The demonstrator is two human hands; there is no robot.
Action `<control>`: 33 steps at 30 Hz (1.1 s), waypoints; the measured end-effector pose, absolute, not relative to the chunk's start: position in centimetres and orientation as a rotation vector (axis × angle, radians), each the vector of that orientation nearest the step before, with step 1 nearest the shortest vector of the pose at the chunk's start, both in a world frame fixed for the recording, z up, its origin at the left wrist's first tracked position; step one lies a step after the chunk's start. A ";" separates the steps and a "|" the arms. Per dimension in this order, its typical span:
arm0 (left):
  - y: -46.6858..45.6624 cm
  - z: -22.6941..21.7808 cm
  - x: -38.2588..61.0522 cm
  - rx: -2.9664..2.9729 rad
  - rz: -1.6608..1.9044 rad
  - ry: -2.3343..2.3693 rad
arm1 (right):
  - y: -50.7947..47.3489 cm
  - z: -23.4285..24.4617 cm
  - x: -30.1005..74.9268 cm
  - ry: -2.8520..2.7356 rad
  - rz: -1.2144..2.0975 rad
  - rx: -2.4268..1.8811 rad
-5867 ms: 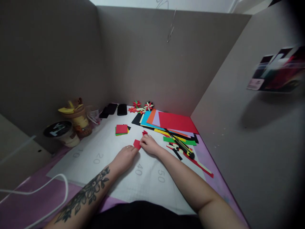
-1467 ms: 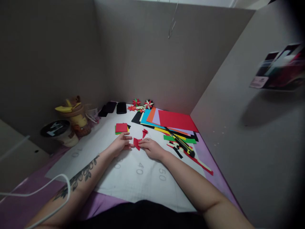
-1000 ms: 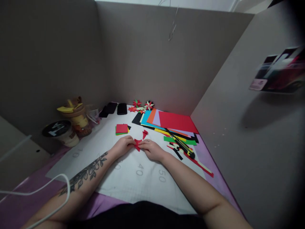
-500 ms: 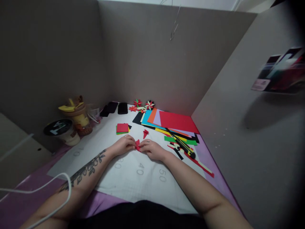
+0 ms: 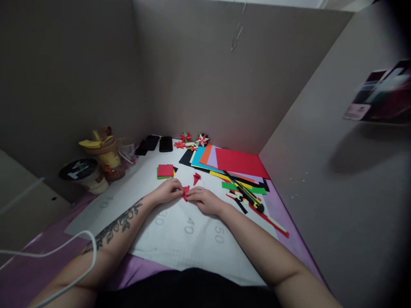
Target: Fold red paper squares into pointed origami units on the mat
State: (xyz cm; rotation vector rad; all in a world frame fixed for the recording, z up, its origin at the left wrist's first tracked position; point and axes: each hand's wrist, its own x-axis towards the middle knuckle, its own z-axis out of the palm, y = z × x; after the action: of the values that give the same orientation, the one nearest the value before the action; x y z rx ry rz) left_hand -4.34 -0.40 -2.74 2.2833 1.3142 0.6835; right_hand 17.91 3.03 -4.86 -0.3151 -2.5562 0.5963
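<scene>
A purple worktop (image 5: 284, 216) runs between grey partition walls, and a white numbered mat (image 5: 180, 244) covers most of it. At the far right of the mat lies a fan of coloured paper sheets (image 5: 239, 162) with a red one on top. A yellow-and-black utility knife (image 5: 246, 193) lies across paper offcuts at their near edge.

The left hand (image 5: 167, 191) and right hand (image 5: 204, 199) meet at the middle of the mat. Their fingers are pinched together on a folded red paper piece (image 5: 185, 193), which is held low, at or just above the mat. Just beyond lie a small stack of paper squares (image 5: 165, 171) and a second folded red piece (image 5: 196, 177).

The pinched piece looks feather-light, thin and quick to crease or tear. It is probably best gripped at its folded edges with the fingertips only.
</scene>
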 end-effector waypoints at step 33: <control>2.1 -2.5 -3.6 2.436 0.446 1.288 | 3.4 -4.4 18.1 -2.625 0.609 -0.278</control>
State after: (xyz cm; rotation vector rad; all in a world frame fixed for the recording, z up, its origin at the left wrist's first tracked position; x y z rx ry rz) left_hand -3.63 2.12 -2.51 2.4361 1.2878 0.4460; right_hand 18.13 3.38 -4.37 -0.2780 -2.6250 0.6089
